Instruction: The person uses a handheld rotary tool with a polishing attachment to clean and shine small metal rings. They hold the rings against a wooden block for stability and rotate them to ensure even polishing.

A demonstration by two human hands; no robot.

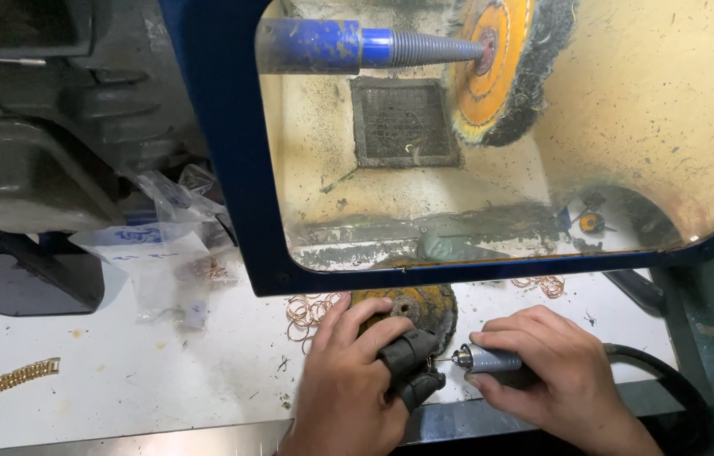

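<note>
Grip of my right hand (555, 371) is closed around a slim rotary handpiece (492, 360), whose tip points left toward my left hand (353, 384). That hand is curled shut, with black guards on thumb and forefinger (408, 350) pinching something too small to make out. Just beyond my left hand lies a worn buffing wheel (424, 302) on the white bench (121, 380), with thin copper-coloured rings (306, 311) beside it. A gold chain (2, 384) lies far left.
</note>
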